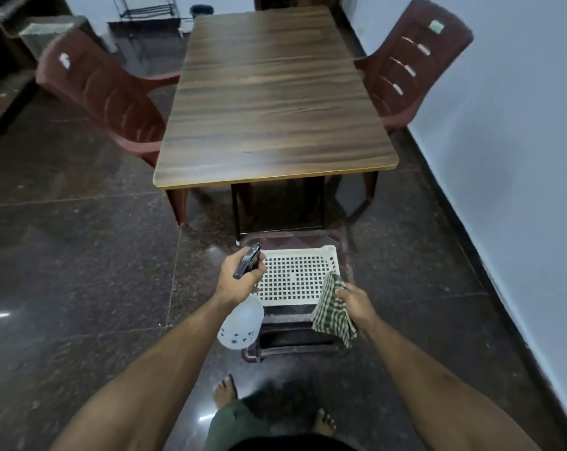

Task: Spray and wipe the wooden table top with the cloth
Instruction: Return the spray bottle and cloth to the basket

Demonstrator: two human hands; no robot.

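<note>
The wooden table top (272, 102) stretches away ahead of me, dark brown grain with a pale edge, nothing on it. My left hand (238, 279) grips the black trigger head of a translucent white spray bottle (241, 323), whose body hangs below the hand. My right hand (357, 302) holds a green and white checked cloth (332, 312) that droops from the fingers. Both hands are in front of the table's near edge, above a white perforated basket (295, 276).
The basket rests on a dark stool (295, 333) on the floor. Brown plastic chairs stand at the table's left (103, 92) and right (405, 66). A white wall (509, 157) runs along the right. My bare feet stand on the dark tiled floor (80, 255).
</note>
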